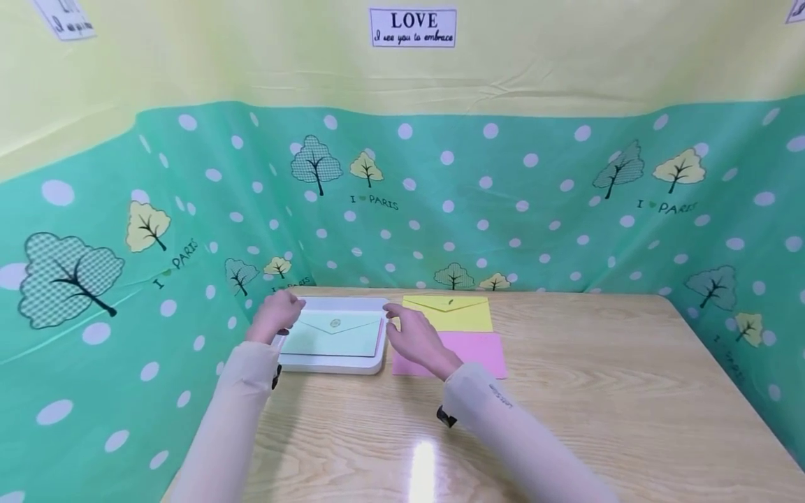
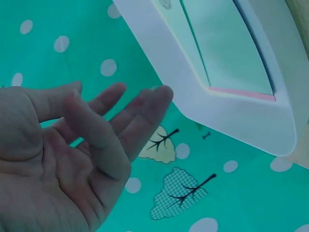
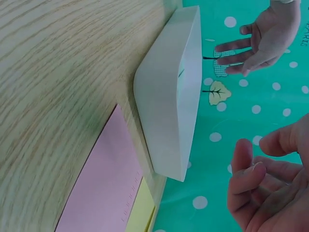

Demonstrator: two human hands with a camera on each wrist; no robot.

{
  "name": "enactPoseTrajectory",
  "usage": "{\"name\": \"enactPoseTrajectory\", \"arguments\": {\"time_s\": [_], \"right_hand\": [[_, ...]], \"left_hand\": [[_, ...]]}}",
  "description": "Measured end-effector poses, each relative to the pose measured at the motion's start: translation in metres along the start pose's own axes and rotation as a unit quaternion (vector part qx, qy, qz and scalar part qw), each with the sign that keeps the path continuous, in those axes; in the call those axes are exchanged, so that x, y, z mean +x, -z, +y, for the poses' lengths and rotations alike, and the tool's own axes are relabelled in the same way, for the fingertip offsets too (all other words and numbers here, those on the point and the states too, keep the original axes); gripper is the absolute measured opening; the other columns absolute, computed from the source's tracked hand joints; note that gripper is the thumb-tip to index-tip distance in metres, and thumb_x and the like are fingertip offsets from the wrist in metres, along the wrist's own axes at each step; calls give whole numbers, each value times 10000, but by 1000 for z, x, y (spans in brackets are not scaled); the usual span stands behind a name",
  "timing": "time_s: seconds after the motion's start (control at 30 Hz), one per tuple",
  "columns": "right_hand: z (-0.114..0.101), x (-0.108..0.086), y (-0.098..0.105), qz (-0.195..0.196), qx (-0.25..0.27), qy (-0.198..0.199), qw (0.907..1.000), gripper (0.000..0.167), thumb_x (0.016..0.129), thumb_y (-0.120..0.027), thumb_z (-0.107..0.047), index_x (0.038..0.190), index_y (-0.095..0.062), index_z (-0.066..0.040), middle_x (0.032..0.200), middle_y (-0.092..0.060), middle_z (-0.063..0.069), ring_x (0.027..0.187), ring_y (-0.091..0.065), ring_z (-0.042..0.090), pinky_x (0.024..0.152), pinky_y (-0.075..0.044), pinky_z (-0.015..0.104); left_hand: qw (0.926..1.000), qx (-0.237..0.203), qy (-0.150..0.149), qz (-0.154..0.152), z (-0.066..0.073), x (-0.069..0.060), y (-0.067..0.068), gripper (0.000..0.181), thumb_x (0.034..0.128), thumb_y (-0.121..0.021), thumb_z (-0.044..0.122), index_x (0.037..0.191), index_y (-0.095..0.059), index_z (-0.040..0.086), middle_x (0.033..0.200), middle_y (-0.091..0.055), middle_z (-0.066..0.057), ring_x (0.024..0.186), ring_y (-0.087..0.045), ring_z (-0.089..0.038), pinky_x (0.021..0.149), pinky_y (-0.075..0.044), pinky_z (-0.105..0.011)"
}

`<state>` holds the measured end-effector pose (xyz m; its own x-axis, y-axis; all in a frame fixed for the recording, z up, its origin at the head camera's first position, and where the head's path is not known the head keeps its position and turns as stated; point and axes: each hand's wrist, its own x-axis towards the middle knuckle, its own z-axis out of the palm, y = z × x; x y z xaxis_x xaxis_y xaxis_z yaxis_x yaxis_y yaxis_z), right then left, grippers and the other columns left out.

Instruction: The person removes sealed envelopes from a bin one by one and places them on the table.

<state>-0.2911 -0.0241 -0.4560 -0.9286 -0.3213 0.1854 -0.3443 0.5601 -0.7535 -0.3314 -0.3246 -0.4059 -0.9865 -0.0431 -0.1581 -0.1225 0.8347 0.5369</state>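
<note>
A white tray (image 1: 352, 364) stands at the table's back left. Inside it lies a mint green envelope (image 1: 339, 344) with a round seal, and a pink edge peeks out from under it. My left hand (image 1: 277, 316) hovers by the tray's left side, fingers loosely bent and holding nothing, apart from the rim in the left wrist view. Near the tray's right side is my right hand (image 1: 415, 337), likewise holding nothing, its fingers relaxed. Beneath the right hand lies a pink envelope (image 1: 481, 351). Behind that one, a yellow envelope (image 1: 468, 318) lies with its flap showing.
The wooden table (image 1: 585, 377) extends to the right and front. A green and cream cloth with dots and trees (image 1: 453, 195) hangs behind and at both sides, close to the tray's left end.
</note>
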Motion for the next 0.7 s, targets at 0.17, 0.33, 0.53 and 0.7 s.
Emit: {"name": "enactPoseTrajectory", "arguments": {"time_s": [0.17, 0.33, 0.53, 0.7], "right_hand": [[3, 6, -6, -149, 86, -202, 9996, 498, 1037, -547, -89, 1533, -517, -68, 1439, -620, 148, 511, -448, 99, 557, -493, 315], [6, 12, -15, -469, 245, -368, 9979, 522, 1048, -528, -96, 1563, -464, -37, 1508, -558, 175, 461, -409, 61, 450, -420, 238], [-9, 13, -29, -712, 896, -851, 9898, 627, 1038, -524, -103, 1630, -332, -32, 1575, -466, 216, 502, -552, 157, 429, -497, 299], [-25, 9, -40, -790, 1563, -1300, 9759, 732, 1027, -540, -116, 1662, -191, -5, 1346, -585, 264, 619, -632, 215, 506, -571, 351]], "left_hand": [[9993, 50, 296, -243, -3, 7, 2, 391, 1124, -456, 226, 812, -569, 18, 637, -423, -7, 597, -537, -184, 605, -526, -308], [9977, 22, 539, -411, -14, 16, -1, 404, 1124, -462, 242, 1131, -664, -108, 697, -443, -24, 639, -556, -199, 610, -523, -307], [9951, -115, 789, -591, -29, 25, -5, 455, 1119, -469, 226, 1320, -571, -169, 824, -528, -111, 623, -538, -193, 580, -508, -293], [9934, -98, 961, -625, -33, 28, -9, 450, 1106, -496, 206, 1343, -523, -177, 1129, -592, -259, 704, -576, -256, 615, -522, -327]]}}
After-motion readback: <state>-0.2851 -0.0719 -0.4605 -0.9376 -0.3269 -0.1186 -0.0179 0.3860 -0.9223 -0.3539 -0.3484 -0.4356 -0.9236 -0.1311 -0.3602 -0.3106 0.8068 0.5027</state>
